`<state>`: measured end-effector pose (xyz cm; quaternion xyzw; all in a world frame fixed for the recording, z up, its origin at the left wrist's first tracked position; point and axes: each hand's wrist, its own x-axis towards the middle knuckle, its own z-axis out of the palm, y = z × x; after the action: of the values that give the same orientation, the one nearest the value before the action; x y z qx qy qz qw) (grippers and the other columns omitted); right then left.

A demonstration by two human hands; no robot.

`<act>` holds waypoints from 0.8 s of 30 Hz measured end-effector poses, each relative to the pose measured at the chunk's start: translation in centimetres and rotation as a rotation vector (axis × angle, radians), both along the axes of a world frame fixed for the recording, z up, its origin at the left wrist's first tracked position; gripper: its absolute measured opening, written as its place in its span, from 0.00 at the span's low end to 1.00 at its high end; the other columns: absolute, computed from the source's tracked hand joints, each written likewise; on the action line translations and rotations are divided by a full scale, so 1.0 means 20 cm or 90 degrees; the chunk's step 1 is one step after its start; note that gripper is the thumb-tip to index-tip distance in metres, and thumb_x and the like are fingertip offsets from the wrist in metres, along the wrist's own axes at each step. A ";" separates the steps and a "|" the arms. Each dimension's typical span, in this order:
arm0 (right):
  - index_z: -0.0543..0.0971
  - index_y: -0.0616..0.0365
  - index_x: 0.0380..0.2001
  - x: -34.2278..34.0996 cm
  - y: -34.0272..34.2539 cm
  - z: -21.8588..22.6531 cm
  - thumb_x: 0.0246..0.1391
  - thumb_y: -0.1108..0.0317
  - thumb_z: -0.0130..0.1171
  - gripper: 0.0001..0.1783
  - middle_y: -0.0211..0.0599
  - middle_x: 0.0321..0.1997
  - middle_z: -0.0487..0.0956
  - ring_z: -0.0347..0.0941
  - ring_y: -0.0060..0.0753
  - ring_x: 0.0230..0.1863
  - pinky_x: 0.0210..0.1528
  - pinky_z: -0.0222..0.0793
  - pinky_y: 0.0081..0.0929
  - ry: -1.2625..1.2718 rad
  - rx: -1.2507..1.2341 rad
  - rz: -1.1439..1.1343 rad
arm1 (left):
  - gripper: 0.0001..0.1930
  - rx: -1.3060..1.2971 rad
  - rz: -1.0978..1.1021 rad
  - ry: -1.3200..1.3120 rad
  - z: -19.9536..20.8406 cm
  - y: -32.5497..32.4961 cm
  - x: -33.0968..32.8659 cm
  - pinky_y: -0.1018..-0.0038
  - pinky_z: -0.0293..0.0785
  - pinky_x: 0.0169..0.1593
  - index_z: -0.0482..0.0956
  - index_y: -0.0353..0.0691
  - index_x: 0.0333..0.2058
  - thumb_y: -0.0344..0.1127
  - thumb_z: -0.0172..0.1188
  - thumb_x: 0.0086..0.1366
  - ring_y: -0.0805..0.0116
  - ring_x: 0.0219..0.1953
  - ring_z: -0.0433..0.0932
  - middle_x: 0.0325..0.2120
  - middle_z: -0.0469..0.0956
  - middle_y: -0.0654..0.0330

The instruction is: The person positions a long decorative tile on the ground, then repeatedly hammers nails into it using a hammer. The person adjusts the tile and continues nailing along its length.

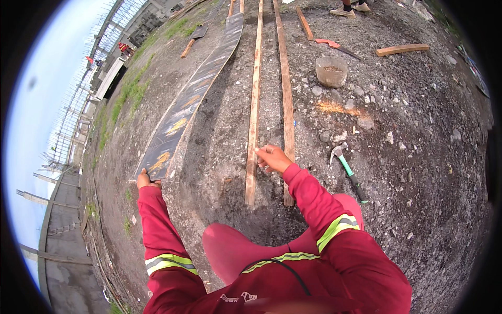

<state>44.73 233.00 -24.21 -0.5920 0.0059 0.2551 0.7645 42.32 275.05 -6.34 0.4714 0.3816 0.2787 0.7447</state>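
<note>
My left hand [148, 179] grips the near end of a long, narrow dark board [180, 112], its surface worn with yellowish patches. The board stretches away from me and curves up toward the far end. My right hand [273, 158] is closed in a pinch above the gap between two long wooden battens, a left batten [254, 115] and a right batten [286, 104]. What the pinch holds, if anything, is too small to make out. Right of that hand a claw hammer [348, 170] with a green and black handle lies on the gravel.
A cut plastic container [331, 71] holding small brown bits stands beyond the hammer, near spilled sawdust [340, 109]. A handsaw [337, 48] with an orange handle and short wood pieces [402, 49] lie farther off. Another person's feet [349, 9] show at the top right. Stones dot the ground.
</note>
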 end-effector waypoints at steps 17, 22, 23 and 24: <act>0.74 0.71 0.40 -0.01 0.03 -0.05 0.49 0.74 0.58 0.15 0.46 0.36 0.79 0.77 0.38 0.34 0.38 0.74 0.32 0.179 -0.006 -0.053 | 0.24 -0.043 -0.769 0.402 -0.61 -0.95 -0.75 0.68 0.73 0.47 0.71 0.30 0.45 0.50 0.53 0.64 0.59 0.43 0.77 0.41 0.76 0.47; 0.74 0.72 0.40 -0.02 -0.09 -0.01 0.47 0.75 0.58 0.15 0.46 0.37 0.79 0.77 0.38 0.35 0.38 0.74 0.32 0.202 -0.020 -0.054 | 0.40 0.649 -0.508 0.492 -0.82 -0.78 -0.49 0.62 0.68 0.50 0.69 0.23 0.48 0.62 0.56 0.56 0.47 0.46 0.75 0.41 0.75 0.37; 0.74 0.72 0.40 -0.02 -0.10 -0.02 0.47 0.75 0.58 0.15 0.46 0.36 0.79 0.77 0.39 0.35 0.38 0.74 0.33 0.185 -0.010 -0.040 | 0.40 0.616 -0.528 0.511 -0.92 -0.81 -0.42 0.62 0.68 0.50 0.70 0.24 0.48 0.63 0.55 0.56 0.45 0.46 0.75 0.41 0.75 0.37; 0.75 0.72 0.39 -0.01 -0.09 -0.03 0.48 0.75 0.57 0.14 0.46 0.36 0.79 0.77 0.39 0.34 0.37 0.74 0.33 0.164 -0.011 -0.054 | 0.40 0.579 -0.550 0.542 -1.04 -0.86 -0.34 0.61 0.67 0.51 0.71 0.25 0.48 0.64 0.55 0.56 0.43 0.47 0.74 0.41 0.75 0.37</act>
<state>44.43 231.14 -24.84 -0.5602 0.1312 0.2961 0.7624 35.51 257.94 -27.07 0.9066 0.2651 -0.1136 0.3081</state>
